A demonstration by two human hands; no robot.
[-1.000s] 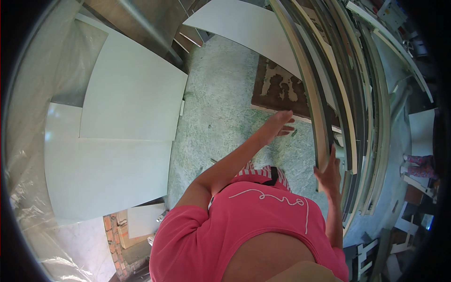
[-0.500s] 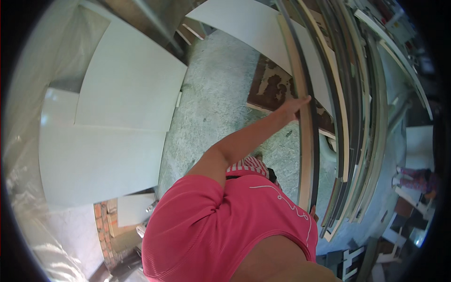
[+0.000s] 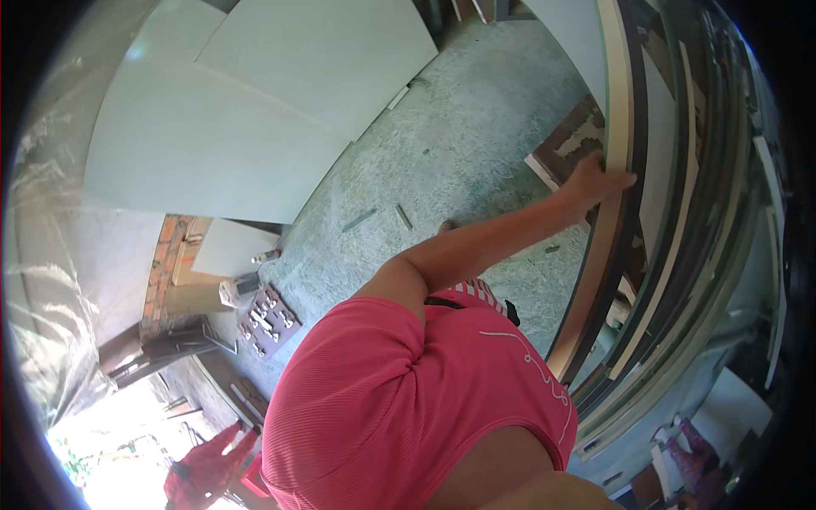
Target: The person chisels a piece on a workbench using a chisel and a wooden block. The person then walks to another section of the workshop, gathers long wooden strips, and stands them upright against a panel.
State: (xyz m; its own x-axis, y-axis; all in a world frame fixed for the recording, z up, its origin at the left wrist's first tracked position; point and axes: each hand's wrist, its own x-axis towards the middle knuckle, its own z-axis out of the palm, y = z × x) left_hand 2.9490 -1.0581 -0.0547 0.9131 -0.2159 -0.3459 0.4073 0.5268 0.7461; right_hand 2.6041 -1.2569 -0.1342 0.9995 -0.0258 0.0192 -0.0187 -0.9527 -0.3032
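Note:
My left hand [image 3: 600, 180] reaches out to the right and grips a long wooden board [image 3: 602, 246], with its thumb laid across the dark edge. The board has a pale wood face beside a dark strip and runs from the top of the view down past my side. I cannot tell whether it is one piece or two held together. My right hand does not show; the pink shirt hides the board's lower end. Several more long boards [image 3: 671, 280] stand close together just right of the held one.
Large pale panels [image 3: 255, 110] lean at the left. A peeling brown panel [image 3: 561, 140] lies beyond my left hand. Small offcuts [image 3: 403, 217] are on the concrete floor [image 3: 476, 93]. A dark board with small metal parts [image 3: 270, 321] lies lower left. Other people [image 3: 204, 467] are at the edges.
The view has turned, so the pale panels shift upward and the doorway at lower left appears. My left hand keeps its hold on the board. My right fingers, seen earlier at its lower end, are hidden.

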